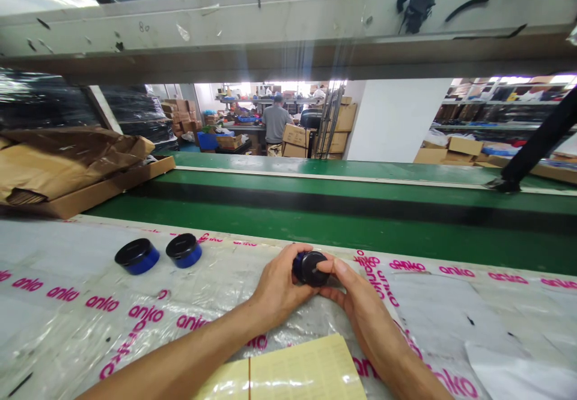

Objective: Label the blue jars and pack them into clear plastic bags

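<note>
Between my two hands is a small round jar, blue with a black lid, tilted so its lid faces me. My left hand wraps round its side. The fingers of my right hand touch the lid, the index fingertip lying on its face; whether anything small is between those fingers is hidden. Two more jars of the same kind, a left one and a right one, stand lid up on the table. A yellowish sheet of labels lies in front of me under my forearms.
Clear plastic with pink lettering covers the worktable. Beyond it runs a green conveyor belt. A cardboard tray with brown paper sits at left. A beam crosses overhead, and a black post stands right. A person is far back.
</note>
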Tool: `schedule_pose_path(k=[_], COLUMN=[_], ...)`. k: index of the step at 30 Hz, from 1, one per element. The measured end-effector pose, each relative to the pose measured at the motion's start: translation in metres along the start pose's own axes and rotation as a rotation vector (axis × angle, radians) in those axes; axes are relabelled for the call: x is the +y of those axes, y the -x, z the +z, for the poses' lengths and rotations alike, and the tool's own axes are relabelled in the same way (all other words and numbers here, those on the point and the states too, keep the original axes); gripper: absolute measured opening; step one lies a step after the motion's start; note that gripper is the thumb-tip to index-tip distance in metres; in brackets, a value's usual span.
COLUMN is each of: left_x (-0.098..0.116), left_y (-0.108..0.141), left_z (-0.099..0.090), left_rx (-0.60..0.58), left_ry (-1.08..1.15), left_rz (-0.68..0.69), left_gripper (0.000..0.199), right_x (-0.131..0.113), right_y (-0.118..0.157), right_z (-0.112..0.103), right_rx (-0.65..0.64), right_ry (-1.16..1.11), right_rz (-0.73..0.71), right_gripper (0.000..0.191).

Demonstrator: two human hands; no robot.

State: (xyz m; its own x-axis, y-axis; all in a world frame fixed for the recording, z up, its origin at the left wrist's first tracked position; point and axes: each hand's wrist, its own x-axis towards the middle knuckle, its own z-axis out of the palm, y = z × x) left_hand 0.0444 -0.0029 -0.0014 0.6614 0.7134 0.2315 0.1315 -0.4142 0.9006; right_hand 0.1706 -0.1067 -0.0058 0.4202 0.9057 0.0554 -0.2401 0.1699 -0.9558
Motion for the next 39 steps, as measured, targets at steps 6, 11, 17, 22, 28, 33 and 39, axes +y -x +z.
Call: schedule_pose_path(k=[6,11,17,22,28,33,39], left_x=[-0.0008,-0.0019,-0.0047,-0.003,0.001,-0.0003,-0.0002], left_y=[-0.0005,-0.0004,-0.0002,0.0004,-0.0003,-0.0013,-0.0008], left_z=[-0.0008,-0.0007,-0.0017,-0.0035,-0.0056,-0.0056,-0.0074], left_rx=[-0.003,-0.001,-0.016,-0.027,-0.035,-0.039,-0.055], left_ry=[-0.004,-0.005,0.0,0.02,0.046,0.058,0.053], left_rz=[0.002,0.005,-0.009,0.011,-0.005,0.006,0.0], left_gripper=[0.052,0.052,0.06,0.061,0.057,0.057,0.055], right_x=[0.0042,0.0014,0.0016,0.0014,-0.0003,-0.0019,-0.0025], right_y=[-0.0009,-0.0009,-0.0005,-0.0005,-0.0022,-0.0035,-0.002], right_z=[-0.0037,-0.0017,-0.0023,-0.0007,0.0008,0.0025,0.0018], right_rx=[0.0,0.014,0.023,0.02,0.035,0.035,0.034], right_ry=[0.035,0.033,0.026,0.02,-0.007,-0.004,0.001], right_rz=[-0.016,-0.014,-0.009,-0.018,-0.023,-0.03,-0.023], right_gripper=[0.038,0.038,0.04,0.038,0.041,0.043,0.045])
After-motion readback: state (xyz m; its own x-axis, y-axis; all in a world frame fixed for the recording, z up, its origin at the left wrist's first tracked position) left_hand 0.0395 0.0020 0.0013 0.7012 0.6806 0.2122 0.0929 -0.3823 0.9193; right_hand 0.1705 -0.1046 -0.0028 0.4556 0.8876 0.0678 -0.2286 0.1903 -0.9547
